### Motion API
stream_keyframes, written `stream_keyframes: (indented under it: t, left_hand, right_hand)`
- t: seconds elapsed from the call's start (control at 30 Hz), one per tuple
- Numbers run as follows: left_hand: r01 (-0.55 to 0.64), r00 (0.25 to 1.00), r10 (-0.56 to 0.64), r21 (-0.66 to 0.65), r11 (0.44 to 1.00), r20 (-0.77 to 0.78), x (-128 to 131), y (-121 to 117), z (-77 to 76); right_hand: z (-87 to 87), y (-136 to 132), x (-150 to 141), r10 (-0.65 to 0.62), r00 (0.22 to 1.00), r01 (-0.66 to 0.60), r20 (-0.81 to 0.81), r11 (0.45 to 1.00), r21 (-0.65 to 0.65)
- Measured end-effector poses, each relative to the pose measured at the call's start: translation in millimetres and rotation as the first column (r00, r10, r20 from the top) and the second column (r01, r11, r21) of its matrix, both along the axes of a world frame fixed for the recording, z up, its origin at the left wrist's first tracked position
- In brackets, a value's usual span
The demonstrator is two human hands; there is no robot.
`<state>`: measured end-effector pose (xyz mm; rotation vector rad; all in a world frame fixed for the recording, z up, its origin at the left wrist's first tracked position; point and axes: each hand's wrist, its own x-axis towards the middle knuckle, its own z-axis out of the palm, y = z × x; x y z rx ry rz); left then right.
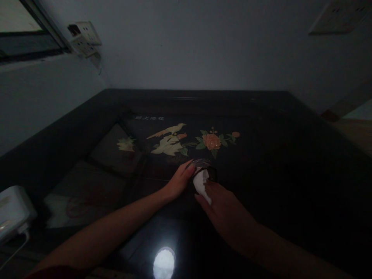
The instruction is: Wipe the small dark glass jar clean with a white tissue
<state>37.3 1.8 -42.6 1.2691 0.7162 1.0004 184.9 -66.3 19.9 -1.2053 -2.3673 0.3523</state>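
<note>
Close to the middle of the head view, my left hand (178, 180) is closed around the side of a clear drinking glass (202, 162), which lies tilted toward me. A crumpled white tissue (200, 181) sits at the mouth of the glass, partly inside it. My right hand (228, 211) grips the tissue, its thumb low and its fingers reaching toward the opening. Dim light hides the far side of the glass and some of the right fingertips.
Beneath both hands spreads a glossy black tabletop (180, 106) with a bird-and-flower picture (211, 142). At the left edge stands a white device (14, 211) with a cable. Wall sockets (84, 40) are at the back left, and a lamp's reflection (164, 263) shines near the front.
</note>
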Motion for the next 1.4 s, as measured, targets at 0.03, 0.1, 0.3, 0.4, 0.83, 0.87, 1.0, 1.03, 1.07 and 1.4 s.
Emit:
stream_keyframes:
  t: [0.03,0.1,0.3,0.4,0.83,0.87,1.0,1.03,1.07,1.4]
  left_hand:
    - [-0.001,1.0,0.001,-0.01,1.0,0.017,0,0,-0.6]
    - [-0.011,0.999,0.013,-0.038,0.999,0.045,1,-1,-1.2]
    - [-0.087,0.993,0.095,-0.123,0.989,0.066,3,-3,4.8]
    - [-0.092,0.991,0.106,-0.156,0.983,0.086,4,-4,8.3]
    - [-0.052,0.992,0.066,-0.132,0.99,0.108,5,-2,1.2]
    - [-0.063,0.992,0.077,-0.133,0.989,0.098,5,-2,1.8]
    - [-0.115,0.991,0.122,-0.117,0.986,0.055,4,-3,6.0]
    - [-0.12,0.991,0.126,-0.121,0.985,0.049,3,-4,6.8]
    - [-0.125,0.99,0.132,-0.126,0.984,0.047,3,-4,7.2]
    - [-0.096,0.985,0.113,-0.135,0.986,0.127,6,-4,7.0]
  right_hand:
    - [2.2,0,0,-0.021,0.998,0.015,-0.065,0.995,-0.095]
    - [3.1,0,0,-0.067,0.987,0.04,-0.149,0.983,-0.179]
    - [-11.2,1,-3,0.025,0.997,-0.037,0.072,0.983,0.18]
    - [-11.3,3,1,0.042,0.974,-0.115,0.221,0.938,0.327]
    - [-8.5,-2,5,-0.056,0.909,-0.141,0.414,0.892,0.43]
    - [-8.9,-1,4,-0.044,0.915,-0.14,0.401,0.898,0.417]
    - [-9.6,1,3,0.033,0.966,-0.111,0.256,0.949,0.296]
    - [-9.5,2,2,0.05,0.98,-0.096,0.193,0.966,0.24]
    - [-9.0,2,2,0.06,0.991,-0.081,0.123,0.981,0.176]
    - [-12.8,1,-4,0.019,0.997,-0.012,-0.081,0.996,0.083]
